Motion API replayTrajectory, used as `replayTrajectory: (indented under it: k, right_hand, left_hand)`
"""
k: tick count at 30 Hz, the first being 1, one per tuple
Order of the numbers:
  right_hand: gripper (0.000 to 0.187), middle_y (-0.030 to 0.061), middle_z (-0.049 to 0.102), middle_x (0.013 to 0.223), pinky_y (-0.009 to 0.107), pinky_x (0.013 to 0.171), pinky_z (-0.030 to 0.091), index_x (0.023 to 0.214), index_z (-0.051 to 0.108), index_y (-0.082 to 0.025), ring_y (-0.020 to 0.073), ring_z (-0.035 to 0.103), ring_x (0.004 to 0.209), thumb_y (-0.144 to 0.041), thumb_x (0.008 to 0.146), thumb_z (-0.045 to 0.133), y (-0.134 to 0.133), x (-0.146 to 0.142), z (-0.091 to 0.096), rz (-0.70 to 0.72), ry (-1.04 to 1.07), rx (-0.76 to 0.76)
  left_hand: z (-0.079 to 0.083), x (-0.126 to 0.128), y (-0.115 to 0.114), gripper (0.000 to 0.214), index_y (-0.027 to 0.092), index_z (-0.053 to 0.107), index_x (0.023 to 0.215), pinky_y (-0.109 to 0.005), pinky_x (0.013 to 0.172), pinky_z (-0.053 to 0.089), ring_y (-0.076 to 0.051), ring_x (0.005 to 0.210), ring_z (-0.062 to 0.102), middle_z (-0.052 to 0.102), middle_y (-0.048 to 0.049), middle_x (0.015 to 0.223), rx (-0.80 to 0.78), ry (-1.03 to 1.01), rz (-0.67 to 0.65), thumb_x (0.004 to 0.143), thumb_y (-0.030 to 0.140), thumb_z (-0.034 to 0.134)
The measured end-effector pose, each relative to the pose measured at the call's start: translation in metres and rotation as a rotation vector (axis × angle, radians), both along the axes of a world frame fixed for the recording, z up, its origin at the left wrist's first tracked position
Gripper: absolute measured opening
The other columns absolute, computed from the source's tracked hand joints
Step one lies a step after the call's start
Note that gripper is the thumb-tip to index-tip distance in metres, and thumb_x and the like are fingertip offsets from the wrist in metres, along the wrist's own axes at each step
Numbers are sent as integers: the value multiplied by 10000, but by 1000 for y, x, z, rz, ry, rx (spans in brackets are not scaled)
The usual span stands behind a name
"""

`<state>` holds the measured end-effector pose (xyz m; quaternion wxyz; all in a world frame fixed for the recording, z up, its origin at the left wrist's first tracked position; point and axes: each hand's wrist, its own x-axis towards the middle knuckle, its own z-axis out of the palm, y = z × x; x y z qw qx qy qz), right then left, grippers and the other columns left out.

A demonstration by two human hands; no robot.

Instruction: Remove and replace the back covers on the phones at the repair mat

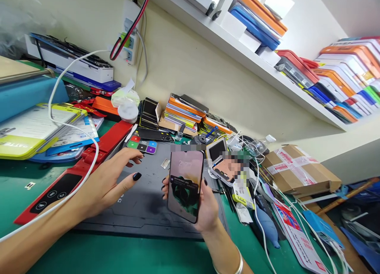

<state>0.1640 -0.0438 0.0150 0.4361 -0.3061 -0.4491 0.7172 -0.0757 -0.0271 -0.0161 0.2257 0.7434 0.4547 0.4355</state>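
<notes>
A smartphone (184, 187) with its lock screen lit stands nearly upright in my right hand (208, 206). The fingers wrap round it from behind, with fingertips showing at its left edge and the thumb along its right edge. My left hand (118, 177) hovers above the dark grey work mat (139, 222), left of the phone. Its fingers are spread and bent a little, with nothing in them. Beneath my left arm lies a red tool (74, 187) with a black button panel. Just beyond the left hand is a small tray with coloured squares (141, 145).
Battery boxes (185, 111) are stacked against the wall. On the right lie a blue air blower (267, 222), loose white cables and a taped cardboard box (299, 169). Yellow-edged packages (32, 127) fill the left side. A white cable (96, 147) crosses my left forearm. A shelf (252, 56) hangs above.
</notes>
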Motion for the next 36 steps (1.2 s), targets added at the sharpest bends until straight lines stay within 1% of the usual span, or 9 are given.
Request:
replayTrajectory:
  k: [5, 9, 13, 17, 19, 22, 26, 31, 36]
  right_hand:
    - [652, 123, 613, 1189, 466, 947, 399, 1237, 607, -218, 310, 543, 1062, -398, 641, 803, -1, 8, 1, -136, -781, 732]
    - [713, 175, 642, 1120, 514, 871, 419, 1275, 584, -173, 349, 569, 975, -451, 647, 778, -2, -1, -12, -120, -1060, 963]
    - [764, 176, 657, 1096, 521, 871, 414, 1329, 526, -167, 355, 576, 975, -451, 660, 760, -2, -10, -24, -20, -1094, 987]
    - [660, 155, 610, 1229, 504, 973, 366, 1305, 536, -180, 333, 519, 1134, -366, 704, 735, 1, -5, -17, 50, -988, 1047]
    - [414, 129, 636, 1181, 471, 966, 385, 1181, 623, -193, 288, 541, 1102, -279, 779, 672, 4, 4, -9, -48, -920, 1051]
    - [134, 69, 670, 821, 405, 786, 453, 847, 699, -224, 229, 584, 824, -190, 850, 569, 6, 21, 3, -331, -846, 979]
    - [319, 22, 555, 569, 347, 633, 409, 537, 596, -234, 188, 509, 608, -232, 854, 564, 10, 41, 10, -571, -808, 916]
    - [133, 25, 640, 717, 332, 677, 437, 686, 639, -230, 190, 575, 695, -220, 816, 612, 15, 49, 9, -693, -885, 892]
    - [294, 19, 625, 674, 297, 636, 440, 528, 523, -209, 161, 575, 647, -198, 813, 593, 18, 54, 5, -683, -934, 916]
  left_hand:
    - [1, -6, 1, 428, 227, 406, 1267, -338, 911, 479, -221, 1073, 564, 551, -85, 1202, 19, 22, -112, 927, 467, 305]
    - [-1, -6, 1, 536, 223, 405, 1295, -385, 983, 456, -260, 1169, 533, 532, -100, 1301, 28, 134, -232, 871, 551, 385]
    - [-2, -1, 2, 735, 210, 452, 1258, -417, 988, 452, -291, 1159, 540, 561, -116, 1275, 76, 337, -332, 657, 564, 684]
    - [-6, 1, 2, 761, 197, 485, 1220, -431, 923, 475, -295, 1092, 560, 592, -110, 1202, 28, 434, -363, 590, 545, 735]
    - [-9, 0, 2, 765, 201, 486, 1222, -444, 922, 466, -303, 1097, 551, 587, -108, 1203, 13, 471, -359, 578, 521, 745]
    - [-12, -1, 1, 739, 213, 478, 1238, -450, 937, 448, -306, 1116, 539, 583, -102, 1209, 8, 497, -351, 590, 452, 740]
    - [-14, -2, 0, 677, 221, 464, 1255, -451, 961, 436, -297, 1130, 544, 589, -96, 1219, 10, 498, -348, 636, 367, 697]
    - [-17, -4, 0, 651, 238, 475, 1263, -428, 972, 445, -291, 1136, 565, 604, -83, 1238, 41, 479, -311, 658, 362, 680]
    - [-18, -4, -2, 626, 239, 479, 1259, -412, 1001, 428, -273, 1165, 551, 592, -65, 1273, 12, 494, -251, 667, 353, 652]
